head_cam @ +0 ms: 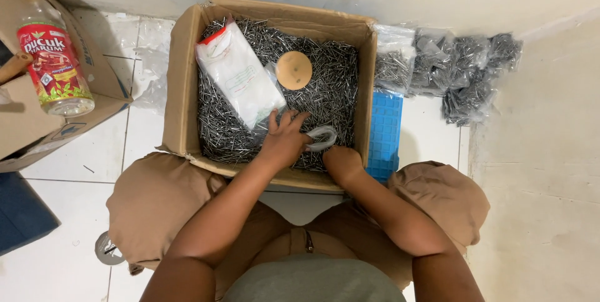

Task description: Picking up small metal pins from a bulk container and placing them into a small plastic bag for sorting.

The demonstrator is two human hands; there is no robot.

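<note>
A cardboard box [181, 83] on the floor in front of me is filled with small steel nails [331, 83]. My left hand [284, 139] reaches into the box and grips the rim of a small clear plastic bag [323, 136]. My right hand [342, 161] sits at the near edge of the box, curled beside the same bag; I cannot tell whether it holds it. A flat pack of white plastic bags [240, 74] lies on the nails at the left. A round wooden disc [294, 69] rests on the nails at the back.
Several filled bags of nails [462, 67] are piled by the wall at the right. A blue plastic tray [384, 130] stands beside the box. A bottle with a red label [53, 58] sits in another cardboard box [94, 114] at the left. My knees flank the box.
</note>
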